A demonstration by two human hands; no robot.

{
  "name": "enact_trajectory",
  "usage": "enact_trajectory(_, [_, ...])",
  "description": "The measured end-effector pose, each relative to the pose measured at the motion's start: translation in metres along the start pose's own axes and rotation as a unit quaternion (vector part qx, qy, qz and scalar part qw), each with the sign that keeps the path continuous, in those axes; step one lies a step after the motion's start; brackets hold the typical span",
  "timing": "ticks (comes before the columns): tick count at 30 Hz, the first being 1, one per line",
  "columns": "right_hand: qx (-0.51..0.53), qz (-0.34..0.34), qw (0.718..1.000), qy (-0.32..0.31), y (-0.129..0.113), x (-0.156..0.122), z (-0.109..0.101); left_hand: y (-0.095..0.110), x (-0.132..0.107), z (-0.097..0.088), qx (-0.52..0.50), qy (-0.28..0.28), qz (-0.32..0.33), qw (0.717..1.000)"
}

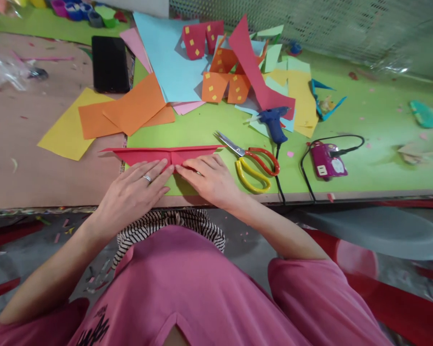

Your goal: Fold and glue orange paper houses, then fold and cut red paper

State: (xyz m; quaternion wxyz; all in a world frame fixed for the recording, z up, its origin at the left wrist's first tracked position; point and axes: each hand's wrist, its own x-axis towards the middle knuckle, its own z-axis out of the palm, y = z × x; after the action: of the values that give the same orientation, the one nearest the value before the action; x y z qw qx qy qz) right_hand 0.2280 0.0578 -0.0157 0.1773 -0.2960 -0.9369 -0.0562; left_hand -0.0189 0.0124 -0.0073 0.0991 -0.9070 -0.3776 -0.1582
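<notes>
A folded red paper point(159, 153), long and thin with pointed ends, lies on the green mat point(202, 125) near the table's front edge. My left hand point(133, 190) rests flat on its lower edge, fingers stretched out, a ring on one finger. My right hand point(211, 178) lies flat beside it, fingertips pressing the paper's middle crease. The two hands' fingertips nearly touch at the paper's centre. Neither hand grips anything.
Scissors with red and yellow handles point(252, 163) lie right of my right hand. A blue glue gun point(273, 122), a pink charger point(326, 161), a black phone point(110, 63) and orange point(130, 110), yellow point(70, 127) and blue paper sheets point(169, 57) lie farther back.
</notes>
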Motion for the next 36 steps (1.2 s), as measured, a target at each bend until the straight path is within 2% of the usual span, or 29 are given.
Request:
enact_trajectory(3, [0.023,0.013,1.0,0.008,0.0014,-0.0027,0.0052,-0.0029,-0.0034,0.0013,-0.038,0.005,-0.008,0.999])
enact_trajectory(6, [0.047,0.014,0.999,0.021,0.0029,-0.0032,0.0089,-0.0067,-0.0051,0.0013,-0.07,-0.022,-0.018,0.997])
enact_trajectory(10, [0.097,0.032,0.995,-0.007,0.0039,-0.0028,0.0088,-0.0095,-0.003,0.0025,-0.077,-0.043,-0.041,0.995])
enact_trajectory(14, [0.097,0.045,0.994,-0.024,0.0031,-0.0021,0.0068,-0.0098,-0.0019,0.0029,-0.076,-0.033,-0.051,0.995])
enact_trajectory(25, [0.072,0.047,0.996,-0.014,0.0032,-0.0027,0.0059,-0.0091,-0.0025,-0.0022,-0.085,0.018,-0.027,0.996])
enact_trajectory(36, [0.058,0.052,0.997,-0.007,0.0,-0.002,0.0052,-0.0089,-0.0009,0.0004,-0.054,0.029,0.006,0.998])
